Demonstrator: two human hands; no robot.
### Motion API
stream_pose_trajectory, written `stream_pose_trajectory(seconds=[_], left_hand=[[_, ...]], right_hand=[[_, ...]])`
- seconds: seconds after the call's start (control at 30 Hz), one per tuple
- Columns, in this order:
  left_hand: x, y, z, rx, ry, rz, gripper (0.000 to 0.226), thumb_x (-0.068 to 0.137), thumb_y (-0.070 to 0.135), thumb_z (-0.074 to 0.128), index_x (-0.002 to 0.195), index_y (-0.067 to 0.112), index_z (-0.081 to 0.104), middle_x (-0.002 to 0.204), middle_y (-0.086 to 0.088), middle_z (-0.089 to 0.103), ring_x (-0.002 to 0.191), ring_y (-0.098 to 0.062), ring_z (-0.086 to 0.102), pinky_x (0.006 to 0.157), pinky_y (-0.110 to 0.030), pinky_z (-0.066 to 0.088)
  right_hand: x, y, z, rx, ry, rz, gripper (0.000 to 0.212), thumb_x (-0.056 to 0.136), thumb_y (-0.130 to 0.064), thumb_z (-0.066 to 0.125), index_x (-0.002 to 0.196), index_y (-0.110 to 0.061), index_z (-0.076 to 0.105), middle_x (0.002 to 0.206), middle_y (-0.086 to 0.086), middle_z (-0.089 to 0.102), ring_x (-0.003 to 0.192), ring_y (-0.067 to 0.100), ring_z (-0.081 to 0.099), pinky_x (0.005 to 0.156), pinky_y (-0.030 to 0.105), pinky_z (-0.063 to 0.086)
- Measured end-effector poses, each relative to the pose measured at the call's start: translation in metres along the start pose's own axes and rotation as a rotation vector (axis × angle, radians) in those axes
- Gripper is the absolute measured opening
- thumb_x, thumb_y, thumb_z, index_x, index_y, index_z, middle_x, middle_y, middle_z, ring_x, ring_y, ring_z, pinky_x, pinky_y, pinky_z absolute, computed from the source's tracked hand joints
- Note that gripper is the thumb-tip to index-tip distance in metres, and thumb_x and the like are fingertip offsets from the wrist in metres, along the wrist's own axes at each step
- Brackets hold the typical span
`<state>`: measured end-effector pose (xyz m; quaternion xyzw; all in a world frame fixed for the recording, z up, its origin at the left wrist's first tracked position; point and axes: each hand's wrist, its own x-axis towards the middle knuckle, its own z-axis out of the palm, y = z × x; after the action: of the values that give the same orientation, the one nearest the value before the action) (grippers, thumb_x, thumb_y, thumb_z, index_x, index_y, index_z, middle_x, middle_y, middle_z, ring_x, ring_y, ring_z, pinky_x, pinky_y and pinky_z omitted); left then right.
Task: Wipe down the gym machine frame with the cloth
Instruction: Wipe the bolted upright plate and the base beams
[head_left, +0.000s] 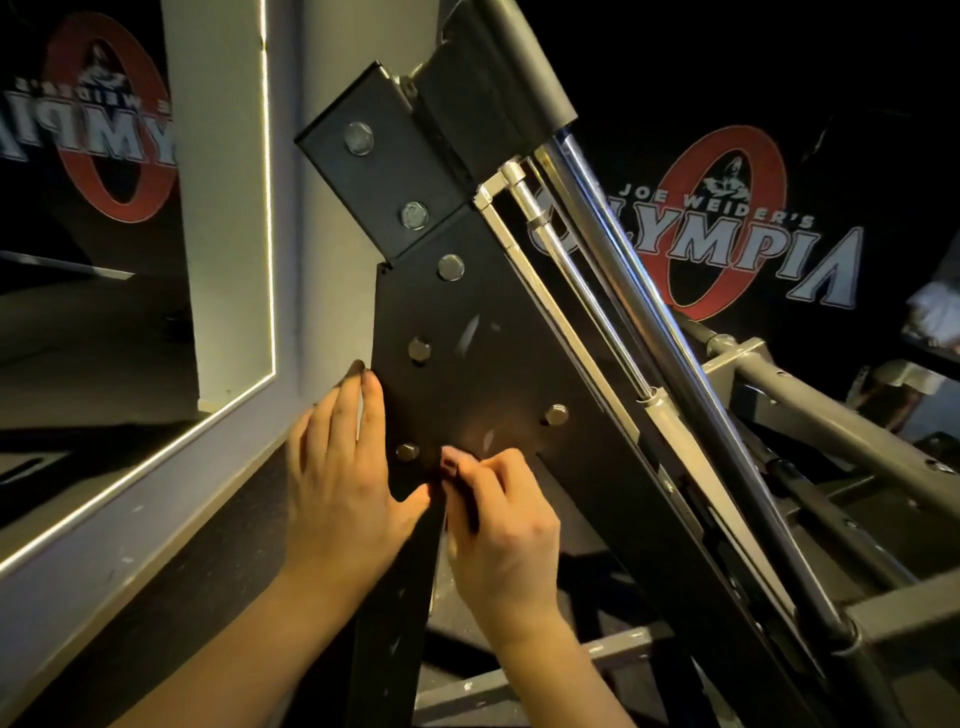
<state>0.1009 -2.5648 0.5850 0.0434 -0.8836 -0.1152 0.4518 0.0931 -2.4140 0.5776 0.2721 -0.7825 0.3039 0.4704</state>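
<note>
Left hand (343, 478), right hand (501, 519) on frame (483, 374)

Both bare forearms rise from the bottom edge of the frame and converge toward the lower centre. The left hand (343, 467) lies flat, palm away from the camera. Its fingers are straight and close together, pointing up, and its thumb is spread out to the right. The right hand (504, 525) sits just beside it, to the right and slightly lower, back toward the camera. Its fingers are curled and its thumb meets the fingertips, pinching a dark strip (462, 493) too dim to identify. The left thumb tip nearly touches the right hand.
</note>
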Motion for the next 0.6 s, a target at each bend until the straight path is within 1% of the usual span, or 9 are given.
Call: stream_pose_trajectory(seconds=[0.03, 0.1, 0.17, 0.23, 0.3, 0.33, 0.47, 0.53, 0.6], left_hand=[[0.000, -0.003, 0.001, 0.007, 0.018, 0.018, 0.117, 0.065, 0.045, 0.092, 0.156, 0.004, 0.031, 0.155, -0.020, 0.042, 0.143, -0.039, 0.038, 0.116, -0.057, 0.034], [0.001, -0.009, 0.003, 0.016, 0.060, 0.057, 0.109, 0.070, 0.053, 0.084, 0.153, 0.003, 0.036, 0.150, -0.022, 0.046, 0.139, -0.040, 0.041, 0.114, -0.059, 0.036], [0.001, -0.014, 0.005, 0.021, 0.092, 0.088, 0.100, 0.074, 0.060, 0.069, 0.151, 0.002, 0.039, 0.146, -0.023, 0.049, 0.136, -0.040, 0.042, 0.112, -0.060, 0.037], [0.002, -0.016, 0.007, 0.026, 0.094, 0.096, 0.096, 0.077, 0.062, 0.060, 0.150, 0.003, 0.039, 0.143, -0.023, 0.051, 0.133, -0.039, 0.043, 0.111, -0.059, 0.038], [0.002, -0.017, 0.007, 0.037, 0.080, 0.097, 0.097, 0.077, 0.062, 0.060, 0.151, 0.003, 0.038, 0.140, -0.022, 0.052, 0.130, -0.040, 0.046, 0.109, -0.059, 0.040], [0.001, -0.018, 0.008, 0.042, 0.074, 0.096, 0.098, 0.077, 0.062, 0.062, 0.151, 0.003, 0.037, 0.138, -0.022, 0.052, 0.128, -0.039, 0.047, 0.107, -0.058, 0.042], [0.001, -0.021, 0.008, 0.049, 0.064, 0.096, 0.103, 0.074, 0.060, 0.075, 0.152, 0.004, 0.039, 0.132, -0.019, 0.055, 0.121, -0.035, 0.049, 0.101, -0.056, 0.047], [0.002, -0.021, 0.008, 0.030, 0.060, 0.089, 0.103, 0.074, 0.060, 0.074, 0.152, 0.004, 0.039, 0.130, -0.018, 0.056, 0.119, -0.033, 0.048, 0.099, -0.054, 0.049], [0.002, -0.020, 0.008, 0.000, 0.053, 0.077, 0.102, 0.076, 0.061, 0.072, 0.153, 0.005, 0.037, 0.129, -0.017, 0.055, 0.118, -0.032, 0.048, 0.099, -0.054, 0.050]], right_hand=[[-0.002, 0.001, 0.000, -0.001, -0.016, -0.026, 0.021, 0.102, -0.022, 0.065, 0.117, -0.011, 0.073, 0.092, -0.001, 0.062, 0.073, 0.006, 0.055, 0.060, 0.025, 0.052], [0.011, 0.004, -0.007, -0.014, 0.005, -0.073, 0.020, 0.102, -0.020, 0.064, 0.114, -0.008, 0.073, 0.091, 0.001, 0.062, 0.073, 0.008, 0.056, 0.059, 0.027, 0.052], [0.038, 0.006, -0.018, -0.062, 0.094, -0.098, 0.017, 0.101, -0.013, 0.065, 0.111, -0.003, 0.074, 0.091, 0.004, 0.062, 0.073, 0.011, 0.056, 0.060, 0.027, 0.052], [0.057, 0.007, -0.023, -0.107, 0.169, -0.110, 0.016, 0.099, -0.010, 0.067, 0.109, 0.000, 0.073, 0.091, 0.007, 0.063, 0.074, 0.012, 0.057, 0.061, 0.025, 0.052], [0.051, 0.007, -0.017, -0.099, 0.172, -0.115, 0.019, 0.101, -0.012, 0.065, 0.112, -0.001, 0.074, 0.091, 0.008, 0.063, 0.075, 0.013, 0.058, 0.065, 0.025, 0.053], [0.039, 0.007, -0.012, -0.090, 0.141, -0.121, 0.021, 0.103, -0.015, 0.062, 0.113, -0.002, 0.074, 0.090, 0.007, 0.063, 0.074, 0.013, 0.058, 0.066, 0.027, 0.053], [0.009, 0.011, -0.011, -0.115, -0.069, -0.167, 0.038, 0.109, -0.032, 0.046, 0.113, -0.007, 0.075, 0.088, 0.003, 0.061, 0.070, 0.011, 0.052, 0.057, 0.033, 0.048], [0.026, 0.011, -0.020, -0.126, -0.059, -0.188, 0.035, 0.109, -0.026, 0.046, 0.113, -0.005, 0.074, 0.091, 0.005, 0.061, 0.072, 0.015, 0.052, 0.060, 0.036, 0.047], [0.056, 0.008, -0.030, -0.116, 0.065, -0.180, 0.022, 0.103, -0.013, 0.057, 0.112, -0.001, 0.073, 0.092, 0.010, 0.062, 0.074, 0.018, 0.055, 0.062, 0.037, 0.049]])
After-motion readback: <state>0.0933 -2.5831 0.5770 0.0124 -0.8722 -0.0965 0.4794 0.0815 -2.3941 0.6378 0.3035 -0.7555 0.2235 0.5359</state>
